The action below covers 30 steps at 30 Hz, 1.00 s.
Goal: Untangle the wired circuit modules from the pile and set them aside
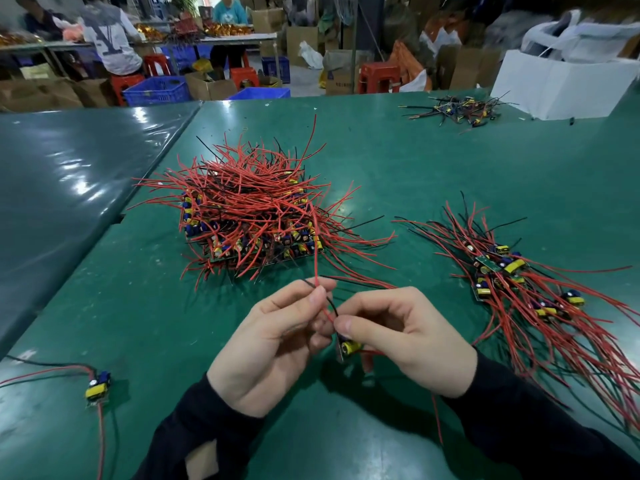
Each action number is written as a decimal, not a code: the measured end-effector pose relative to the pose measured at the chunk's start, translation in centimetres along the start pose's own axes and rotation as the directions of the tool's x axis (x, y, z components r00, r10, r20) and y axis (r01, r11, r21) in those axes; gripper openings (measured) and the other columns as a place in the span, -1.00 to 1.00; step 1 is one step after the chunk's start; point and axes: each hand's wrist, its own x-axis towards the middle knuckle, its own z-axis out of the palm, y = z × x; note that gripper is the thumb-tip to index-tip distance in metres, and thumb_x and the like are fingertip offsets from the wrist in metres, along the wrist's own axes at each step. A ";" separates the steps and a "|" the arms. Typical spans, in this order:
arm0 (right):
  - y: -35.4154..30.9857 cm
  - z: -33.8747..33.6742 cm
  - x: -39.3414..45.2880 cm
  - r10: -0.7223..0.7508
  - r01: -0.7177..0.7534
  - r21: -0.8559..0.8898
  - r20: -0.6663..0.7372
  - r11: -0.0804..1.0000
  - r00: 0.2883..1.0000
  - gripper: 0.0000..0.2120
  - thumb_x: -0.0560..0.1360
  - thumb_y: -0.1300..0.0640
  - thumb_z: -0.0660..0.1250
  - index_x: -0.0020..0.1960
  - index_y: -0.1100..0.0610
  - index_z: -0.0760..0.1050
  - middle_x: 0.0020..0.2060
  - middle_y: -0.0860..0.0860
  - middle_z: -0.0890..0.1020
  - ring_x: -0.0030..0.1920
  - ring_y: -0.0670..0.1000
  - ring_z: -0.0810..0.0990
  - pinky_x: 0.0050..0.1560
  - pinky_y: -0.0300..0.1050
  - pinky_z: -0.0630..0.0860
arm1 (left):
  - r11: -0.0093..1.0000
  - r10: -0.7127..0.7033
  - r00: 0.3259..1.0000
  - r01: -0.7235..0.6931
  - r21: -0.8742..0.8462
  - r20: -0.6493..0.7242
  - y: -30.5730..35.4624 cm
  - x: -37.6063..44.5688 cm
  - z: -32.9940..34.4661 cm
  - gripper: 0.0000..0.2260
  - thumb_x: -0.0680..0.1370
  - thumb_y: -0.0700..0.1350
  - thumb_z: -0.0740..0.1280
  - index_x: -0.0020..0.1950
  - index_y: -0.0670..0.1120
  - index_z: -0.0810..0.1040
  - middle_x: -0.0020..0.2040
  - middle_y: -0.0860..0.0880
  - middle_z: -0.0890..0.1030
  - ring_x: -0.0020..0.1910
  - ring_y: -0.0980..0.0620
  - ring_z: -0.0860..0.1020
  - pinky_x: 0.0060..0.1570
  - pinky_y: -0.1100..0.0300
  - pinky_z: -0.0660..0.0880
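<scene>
Pinching a red wire [316,268] and a thin black wire [330,304] between thumb and fingertips, left hand [277,344] curled and raised just above the green table [398,161]; right hand [405,336] close beside it, thumb and bent fingers closed on a small circuit module [348,348] with a yellow component, held low between the two hands. Red wire running up and away from the left fingertips into the big tangled pile [249,209] straight ahead, still threaded among the other leads there. Module's long axis hard to read, mostly hidden by the right thumb; apparently tilted, yellow part facing toward the camera, leads rising from its top toward the left hand, another red lead trailing down past the right wrist. Further right, a sorted heap of freed modules [512,271], wires fanned out toward the near right edge. Near left, one lone module [98,386] lying flat with its leads stretching left. Far right, a smaller scatter of parts [457,110] beside a white box [561,84]. Likely risks: a hard pull on the red wire dragging neighbouring modules off the pile or tightening a snag; strain at the solder joint if the module is tugged rather than the lead eased out; the black wire slipping from the pinch.
</scene>
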 end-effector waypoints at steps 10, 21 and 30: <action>1.5 0.5 -0.3 -0.056 -0.020 -0.373 -0.192 0.928 0.980 -0.81 0.54 0.12 0.32 -0.25 0.11 0.54 -0.41 -0.02 0.59 -0.46 -0.01 0.63 -0.52 -0.33 0.35 | 0.799 0.315 0.948 -0.236 0.553 -0.050 -1.4 0.5 -0.5 -0.96 0.48 -0.23 0.36 -0.12 -0.20 0.58 -0.36 -0.06 0.56 -0.44 0.08 0.49 -0.47 0.28 0.44; 1.8 1.2 -0.5 -0.233 0.112 -0.760 -0.054 0.641 0.971 -0.80 0.50 0.04 0.31 -0.26 0.10 0.50 -0.41 -0.06 0.47 -0.37 -0.02 0.46 -0.32 -0.08 0.44 | 0.709 0.340 0.933 -0.174 0.683 -0.116 -1.4 0.4 -0.6 -0.85 0.50 -0.18 0.37 -0.22 -0.15 0.69 -0.42 -0.09 0.53 -0.41 0.08 0.43 -0.43 0.21 0.39; -0.2 1.2 -0.5 0.110 -0.124 0.117 0.122 0.985 0.986 -0.86 0.46 0.07 0.31 -0.26 0.01 0.58 -0.36 0.15 0.52 -0.54 -0.04 0.49 -0.62 -0.36 0.27 | 0.995 -0.052 0.998 0.055 -0.080 0.036 1.3 -0.2 -1.0 -0.65 0.06 -0.13 0.66 -0.22 -0.17 0.70 -0.32 -0.04 0.59 -0.50 0.19 0.45 -0.49 0.42 0.41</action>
